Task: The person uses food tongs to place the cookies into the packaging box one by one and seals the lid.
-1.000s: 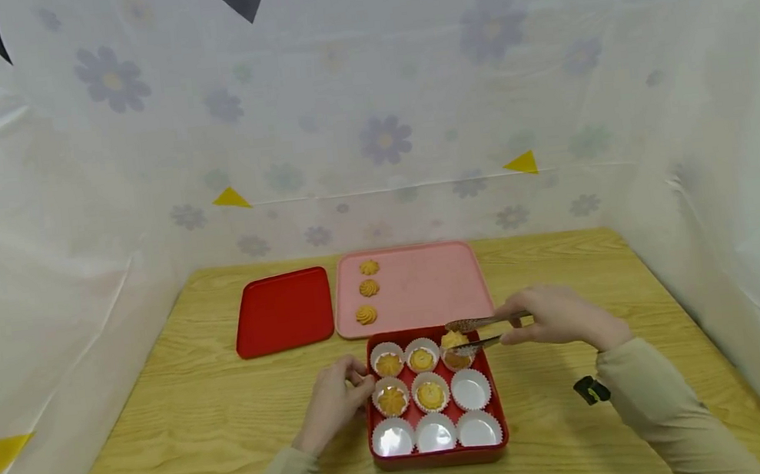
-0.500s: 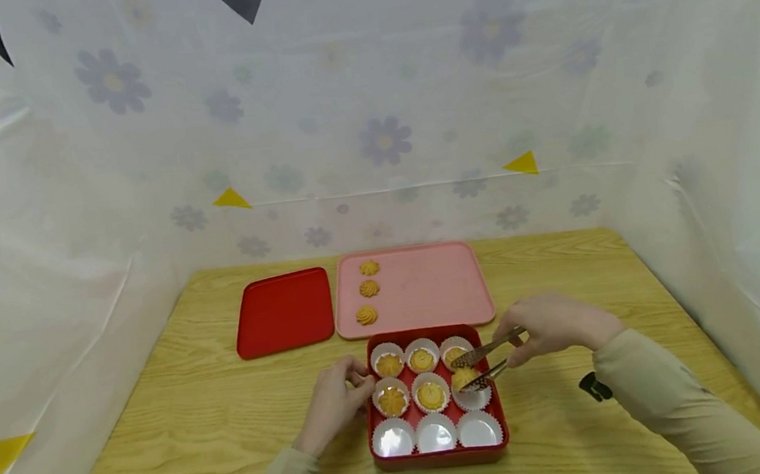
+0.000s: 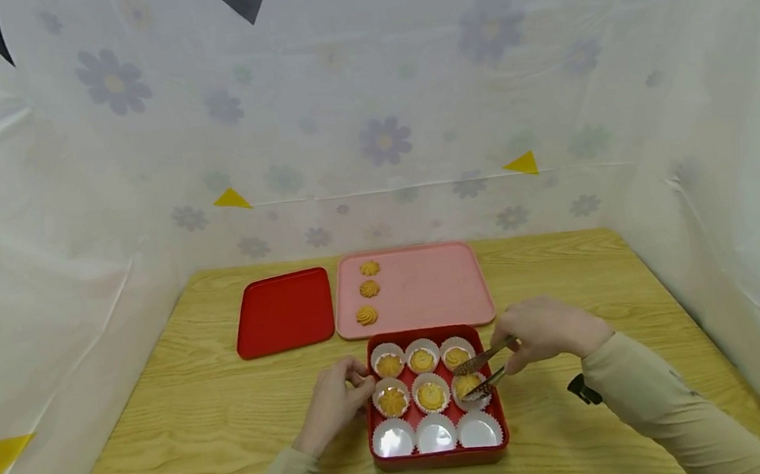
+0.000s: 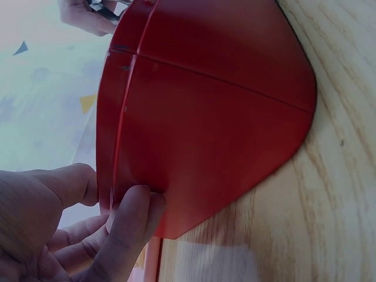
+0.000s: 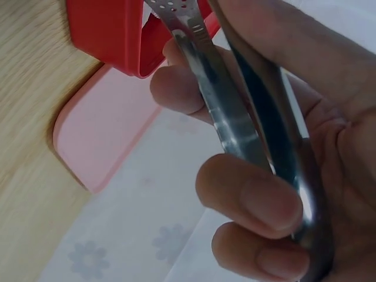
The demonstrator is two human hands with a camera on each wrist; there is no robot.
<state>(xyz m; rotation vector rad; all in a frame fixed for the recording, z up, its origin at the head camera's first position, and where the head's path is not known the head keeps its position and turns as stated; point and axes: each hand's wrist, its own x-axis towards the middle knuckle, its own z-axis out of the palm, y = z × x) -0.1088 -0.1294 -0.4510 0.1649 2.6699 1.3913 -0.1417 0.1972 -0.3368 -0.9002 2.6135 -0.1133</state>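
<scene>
The right hand [image 3: 546, 328] has its fingers wrapped around silver tongs [image 5: 232, 126] with little holes near the ends. The tips are on two sides of a round, golden yellow cookie [image 3: 467, 385]; whether they squeeze it, I cannot tell. The cookie is at the right cup of the middle row in a red box [image 3: 438, 459], and the tongs hide part of it.

The left hand [image 3: 333, 398] pinches the left edge of the box with thumb and finger. The box has shiny, smooth sides and round corners. Inside are nine white cups [image 3: 435, 433] with crinkly rims. Five others hold golden cookies, and the near row shows shiny white bottoms.

Behind the box, three swirly brown-gold cookies [image 3: 368, 289] sit in a line on a pink tray [image 3: 434, 285]. A red tray [image 3: 284, 313] lies just left of it.
</scene>
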